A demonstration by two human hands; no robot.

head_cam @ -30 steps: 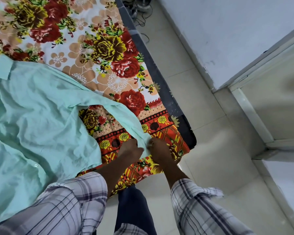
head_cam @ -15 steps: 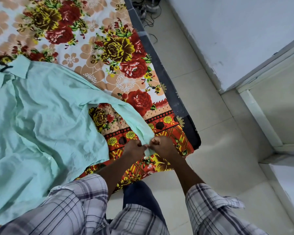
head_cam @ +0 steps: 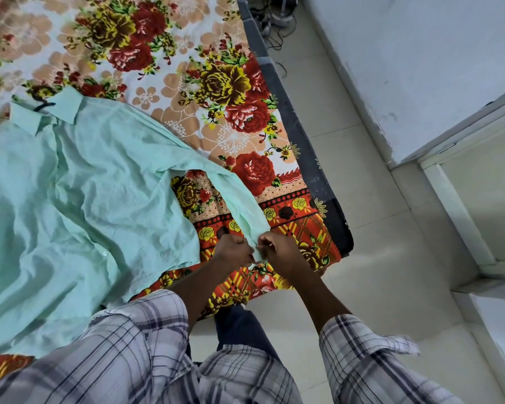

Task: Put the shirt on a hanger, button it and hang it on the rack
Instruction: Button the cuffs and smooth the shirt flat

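Observation:
A mint-green shirt (head_cam: 79, 199) lies spread flat on the bed, collar at the upper left. A black hanger hook (head_cam: 43, 106) sticks out of the collar; the rest of the hanger is hidden under the cloth. One long sleeve (head_cam: 231, 193) runs down to the right. My left hand (head_cam: 232, 250) and my right hand (head_cam: 277, 249) are side by side at the sleeve's end, both pinching its cuff (head_cam: 256, 252). The rack is not in view.
The bed carries a floral sheet (head_cam: 216, 83) with a dark mattress edge (head_cam: 298, 135) on the right. Pale floor tiles (head_cam: 376, 243) lie beside it. A white wall (head_cam: 420, 68), a door frame (head_cam: 455, 205) and some cables (head_cam: 274, 24) are at the right and top.
Both hands stay pinched on the cuff and have closed in tighter on it. The view has shifted so the collar and hanger hook now show at the left.

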